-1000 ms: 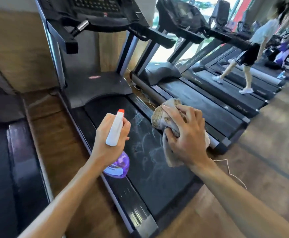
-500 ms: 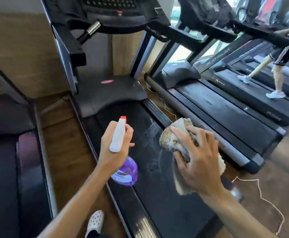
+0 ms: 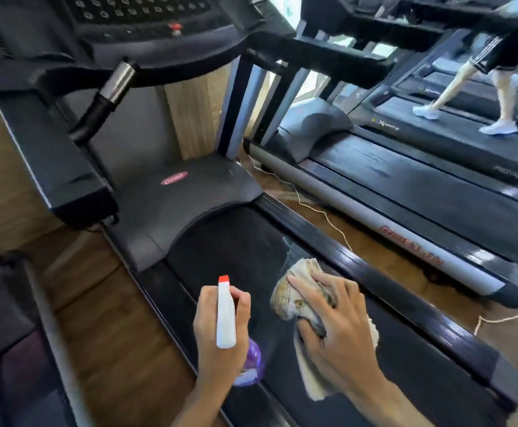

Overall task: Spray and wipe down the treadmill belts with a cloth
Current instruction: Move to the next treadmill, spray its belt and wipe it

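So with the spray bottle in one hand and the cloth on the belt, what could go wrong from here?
The cloth already looks soiled, so it may smear grime across the belt. A thin cord lies on the floor beside the treadmill and could catch a foot. The left hand grips the spray bottle, so it likely couldn't brace quickly.

The spray bottle has a white head, a red nozzle tip and a purple body. The cloth is beige with brown stains. The belt is black with a whitish smear; the floor is brown wood-grain.
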The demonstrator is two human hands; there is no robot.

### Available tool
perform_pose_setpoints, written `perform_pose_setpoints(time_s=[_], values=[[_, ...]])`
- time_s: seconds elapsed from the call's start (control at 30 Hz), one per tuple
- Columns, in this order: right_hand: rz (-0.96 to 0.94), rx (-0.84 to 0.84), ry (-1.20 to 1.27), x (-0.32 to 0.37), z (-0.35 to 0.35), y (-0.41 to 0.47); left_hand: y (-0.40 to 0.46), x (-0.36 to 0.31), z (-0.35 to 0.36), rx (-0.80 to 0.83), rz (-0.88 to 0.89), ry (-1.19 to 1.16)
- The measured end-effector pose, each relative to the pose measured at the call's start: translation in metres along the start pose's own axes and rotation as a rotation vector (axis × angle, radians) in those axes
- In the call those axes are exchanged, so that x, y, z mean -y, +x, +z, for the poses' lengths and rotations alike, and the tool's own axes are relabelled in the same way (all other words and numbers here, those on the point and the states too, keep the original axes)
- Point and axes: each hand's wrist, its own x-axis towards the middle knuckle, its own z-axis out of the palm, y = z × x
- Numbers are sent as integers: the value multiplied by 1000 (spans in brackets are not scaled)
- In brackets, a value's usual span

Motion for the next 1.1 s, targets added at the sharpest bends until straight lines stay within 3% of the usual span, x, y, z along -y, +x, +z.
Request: perform_pose_setpoints(time_s=[0.23, 0.7, 0.97, 1.1], values=[[113, -6, 31, -81, 93, 10, 13, 86, 53, -81, -212, -25], [126, 126, -23, -205, 287, 16, 58, 326, 102, -120, -654, -86], [215, 149, -7, -209, 348, -4, 67, 388, 98, 32, -695, 57], [255, 128, -28, -207, 355, -4, 71, 393, 95, 22, -724, 63]])
